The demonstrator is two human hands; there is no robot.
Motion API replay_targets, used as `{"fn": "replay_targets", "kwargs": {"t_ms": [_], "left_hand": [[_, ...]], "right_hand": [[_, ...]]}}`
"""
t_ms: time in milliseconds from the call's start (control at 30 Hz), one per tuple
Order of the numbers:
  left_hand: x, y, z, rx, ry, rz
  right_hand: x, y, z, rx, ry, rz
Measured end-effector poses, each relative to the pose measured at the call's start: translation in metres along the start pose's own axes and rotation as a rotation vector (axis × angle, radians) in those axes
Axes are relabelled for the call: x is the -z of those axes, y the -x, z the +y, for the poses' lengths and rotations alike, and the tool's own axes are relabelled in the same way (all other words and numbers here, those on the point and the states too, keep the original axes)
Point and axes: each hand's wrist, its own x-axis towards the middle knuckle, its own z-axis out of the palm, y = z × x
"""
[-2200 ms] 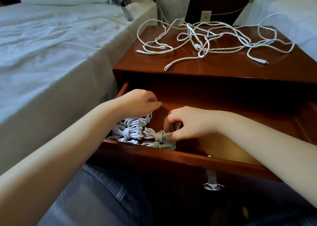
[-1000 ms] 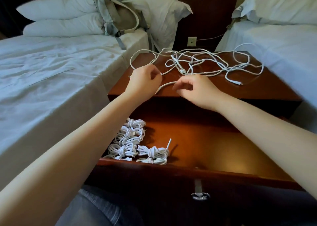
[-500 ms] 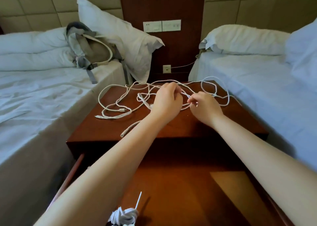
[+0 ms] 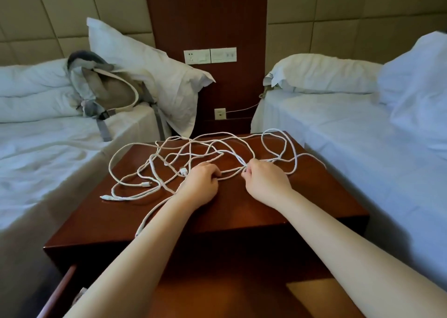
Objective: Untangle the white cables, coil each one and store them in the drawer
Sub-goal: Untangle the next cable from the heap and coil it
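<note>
Between two white beds, on the top of a dark wooden nightstand (image 4: 242, 211), a loose tangle of white cables (image 4: 193, 152) lies spread from the left side to the right. A person's left hand (image 4: 200, 184) curls its fingers round one strand near the middle; the right hand (image 4: 263, 182) pinches a strand just beside it, where several lines cross; both hands are closed on cable and set near each other.

The cables look thin, light and limp, likely to slide easily on the polished wood and to drag their neighbours along; the firmer plug ends (image 4: 145, 184) at the left front seem the better places to begin drawing a line free. One strand reaches the front edge and a loop strays past the right edge toward the bed, so either could slip off. The drawer (image 4: 229, 300) stands open below the forearms; bare wood in front of the hands leaves room for coiling.
</note>
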Motion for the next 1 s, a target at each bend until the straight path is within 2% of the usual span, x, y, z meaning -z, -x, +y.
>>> {"fn": "replay_targets", "kwargs": {"t_ms": [167, 233, 300, 400, 600, 667, 767, 833, 867, 933, 1000], "left_hand": [[0.006, -0.002, -0.019, 0.109, 0.169, 0.122], [0.008, -0.003, -0.018, 0.149, 0.334, 0.179], [0.010, -0.002, -0.014, 0.189, 0.598, 0.198], [0.012, -0.001, -0.013, 0.216, 0.877, 0.141], [0.014, -0.004, -0.019, 0.120, 1.031, 0.070], [0.014, -0.003, -0.018, 0.101, 1.038, 0.097], [0.023, -0.004, -0.020, 0.112, 0.988, 0.319], [0.035, -0.003, -0.018, 0.068, 1.042, 0.374], [0.041, -0.001, -0.015, 0.042, 1.116, 0.354], [0.051, 0.004, -0.007, 0.007, 1.191, 0.300], [0.058, 0.007, -0.001, -0.029, 1.216, 0.283]], "right_hand": [[-0.008, -0.011, -0.022, 0.091, -0.485, 0.143], [-0.010, -0.014, -0.033, 0.174, -0.621, 0.195], [-0.014, -0.016, -0.040, 0.246, -0.698, 0.199], [-0.019, -0.016, -0.042, 0.345, -0.674, 0.143], [-0.022, -0.013, -0.034, 0.440, -0.578, 0.143], [-0.022, -0.013, -0.036, 0.454, -0.566, 0.142], [-0.020, -0.016, -0.034, 0.376, -0.615, 0.244], [-0.018, -0.019, -0.029, 0.250, -0.606, 0.338], [-0.016, -0.021, -0.026, 0.183, -0.575, 0.332], [-0.018, -0.025, -0.020, 0.081, -0.476, 0.213], [-0.022, -0.027, -0.014, 0.042, -0.381, 0.113]]}}
